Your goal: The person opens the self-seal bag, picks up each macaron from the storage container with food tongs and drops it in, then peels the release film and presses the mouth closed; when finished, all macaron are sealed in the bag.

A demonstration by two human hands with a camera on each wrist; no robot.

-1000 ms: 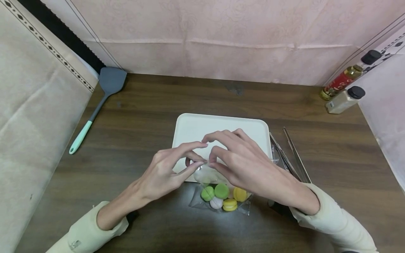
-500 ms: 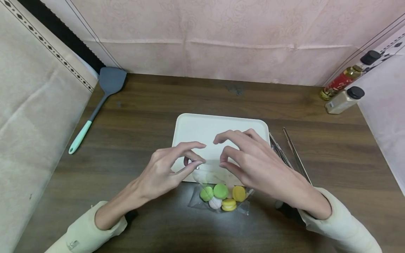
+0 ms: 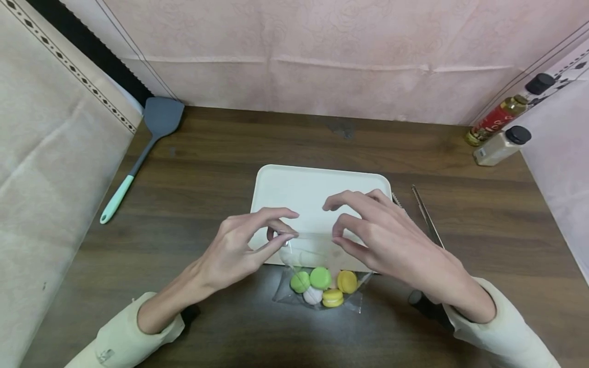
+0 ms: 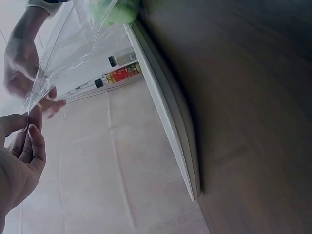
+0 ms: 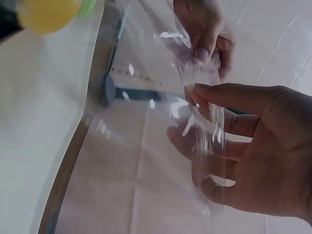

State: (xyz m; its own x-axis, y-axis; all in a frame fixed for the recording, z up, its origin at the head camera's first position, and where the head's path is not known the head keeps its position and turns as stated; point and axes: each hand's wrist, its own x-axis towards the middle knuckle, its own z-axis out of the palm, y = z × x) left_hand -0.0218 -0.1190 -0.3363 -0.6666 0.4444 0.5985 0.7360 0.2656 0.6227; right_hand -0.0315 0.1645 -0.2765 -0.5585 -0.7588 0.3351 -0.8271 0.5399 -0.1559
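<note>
A clear plastic bag (image 3: 281, 293) hangs between both hands, its lower part in front of the white tray's near edge. Inside lie macarons: green (image 3: 320, 277), yellow (image 3: 347, 281) and a pale one (image 3: 313, 295). My left hand (image 3: 239, 250) pinches the bag's upper left edge between thumb and fingers. At the upper right edge, my right hand (image 3: 386, 240) pinches the film with thumb and index finger, as the right wrist view shows at the hand (image 5: 282, 131). The bag film (image 5: 146, 112) is stretched there. Fingertip contact is hard to make out in the head view.
A white tray (image 3: 313, 179) lies behind the bag. Metal tongs (image 3: 428, 217) rest right of it, partly hidden by my right arm. A grey spatula (image 3: 162, 118) with a mint handle lies at left. An oil bottle (image 3: 497, 117) and a black-capped jar (image 3: 494, 149) stand back right.
My right hand has moved rightward, away from the left, widening the gap between them. The left hand has barely moved. The bag of macarons has shifted very slightly left.
</note>
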